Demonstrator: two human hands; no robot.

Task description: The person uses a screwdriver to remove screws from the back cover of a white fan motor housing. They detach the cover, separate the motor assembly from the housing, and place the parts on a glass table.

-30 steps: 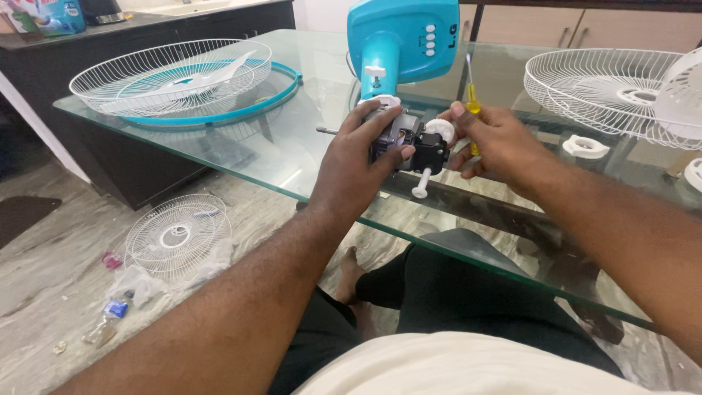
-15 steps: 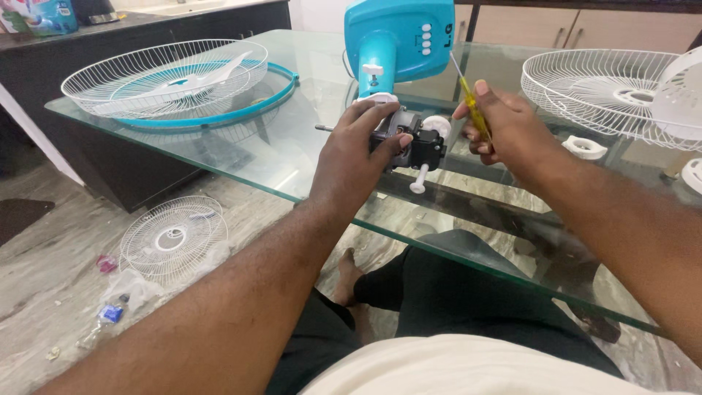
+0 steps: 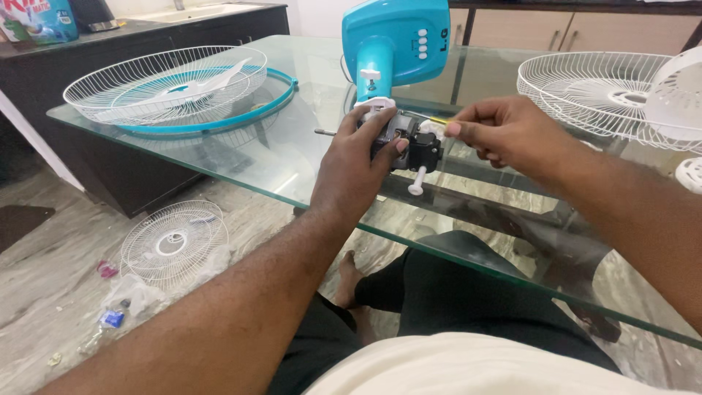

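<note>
Left hand (image 3: 358, 172) fingers clamp the black fan motor (image 3: 406, 143) on the glass table (image 3: 307, 157). Right hand (image 3: 508, 132) fingers pinch a yellow screwdriver (image 3: 436, 121), its shaft lying level, tip just right of the motor.

The scene is lit brightly and evenly by soft, diffuse light; no hard shadows are cast. Pale reflections are spread across the glass bench (image 3: 241, 157), strongest toward twelve o'clock, and the floor (image 3: 58, 292) is seen through it slightly hazed. The centre is rendered sharply. Wide-angle stretching is seen at the edges, most at six and three o'clock. Slight softness is noted at the far corners.
</note>
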